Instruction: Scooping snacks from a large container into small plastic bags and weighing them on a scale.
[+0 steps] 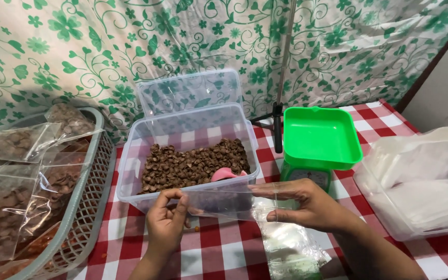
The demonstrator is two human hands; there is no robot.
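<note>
Head view: two bare hands work low in the middle, over a table with a red and white checked cloth (224, 249).
Left hand (166, 220): at 7 o'clock from the picture centre; thumb and fingers pinch the left edge of a clear plastic bag (229, 199).
Right hand (309, 205): at 5 o'clock; fingers closed on the right edge of the same bag, thumb on top.
Clear plastic bag: stretched flat between both hands, just in front of the clear tub (182, 155), near its front wall.
Clear tub: at the centre, holds brown nut shells (193, 163) and a pink scoop (226, 174) lying on them at the right side.
Lid (190, 93): clear, stands behind the tub at 12 o'clock.
Green scale (318, 140): at 3 o'clock from the tub, with a square green pan on top.
Basket (86, 207): at 9 o'clock, holds filled bags (16, 186) of brown pieces.
Box of empty bags (421, 186): at the right edge.
Spare bags (291, 254): lie on the cloth under the right hand.
</note>
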